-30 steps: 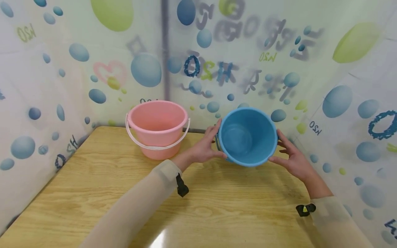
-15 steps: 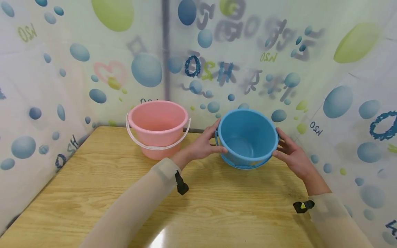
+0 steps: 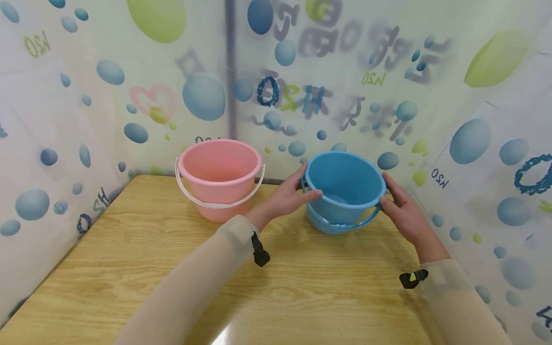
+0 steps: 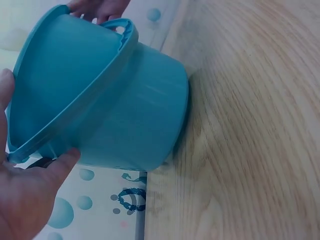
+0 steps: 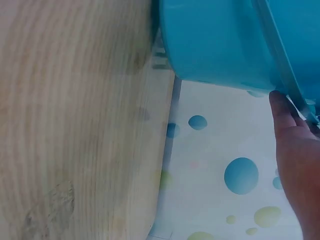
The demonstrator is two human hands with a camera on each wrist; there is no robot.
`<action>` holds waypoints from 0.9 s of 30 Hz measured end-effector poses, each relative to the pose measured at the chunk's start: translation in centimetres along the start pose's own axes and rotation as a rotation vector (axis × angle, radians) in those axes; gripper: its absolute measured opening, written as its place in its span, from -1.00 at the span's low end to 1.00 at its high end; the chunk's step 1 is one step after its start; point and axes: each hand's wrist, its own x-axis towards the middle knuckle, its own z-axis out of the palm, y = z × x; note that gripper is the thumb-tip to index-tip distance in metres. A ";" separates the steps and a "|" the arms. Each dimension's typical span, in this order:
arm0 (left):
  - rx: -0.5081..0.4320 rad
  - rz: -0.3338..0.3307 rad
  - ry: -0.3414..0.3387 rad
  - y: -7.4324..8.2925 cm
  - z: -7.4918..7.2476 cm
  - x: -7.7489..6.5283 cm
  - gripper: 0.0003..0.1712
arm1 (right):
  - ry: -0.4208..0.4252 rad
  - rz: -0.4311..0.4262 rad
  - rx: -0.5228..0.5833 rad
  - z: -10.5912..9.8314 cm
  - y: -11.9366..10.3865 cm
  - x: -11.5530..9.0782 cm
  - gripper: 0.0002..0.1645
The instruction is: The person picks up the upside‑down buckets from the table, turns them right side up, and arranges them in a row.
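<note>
A blue bucket (image 3: 345,206) stands nearly upright at the table's back right, its blue handle (image 3: 345,225) hanging down the front. My left hand (image 3: 289,194) holds its left rim, with the thumb (image 4: 65,165) along the front below the rim and the other fingers round the far side. On the opposite rim, my right hand (image 3: 405,211) grips with the thumb in front and fingers behind, partly hidden. In the left wrist view the bucket's base is close over the wooden surface. To the left stands a pink bucket (image 3: 220,191) with a white handle (image 3: 215,206), untouched.
The wooden table (image 3: 267,292) ends at the back against a patterned curtain (image 3: 293,120) with blue and green spots. Another patterned sheet (image 3: 487,201) hangs close at the right. Black wrist straps (image 3: 260,251) sit on both sleeves.
The blue bucket has swung from tilted toward me to nearly upright, its base coming down and its handle now showing in front. Both hands have stayed at its rim.
</note>
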 end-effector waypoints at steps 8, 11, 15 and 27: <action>0.045 -0.127 0.059 -0.5 0.7 1.4 0.21 | -0.034 0.053 0.168 -0.1 0.7 1.7 -0.14; 0.025 -0.123 0.074 -0.8 1.1 2.0 0.18 | -0.035 0.071 0.186 -0.2 1.2 2.1 -0.13; -0.003 -0.118 0.101 -1.0 1.4 2.7 0.15 | -0.019 0.117 0.176 -0.2 1.5 2.5 -0.11; -0.026 -0.168 0.137 -1.2 2.4 4.0 0.15 | 0.016 0.187 0.163 -0.3 1.7 3.3 -0.16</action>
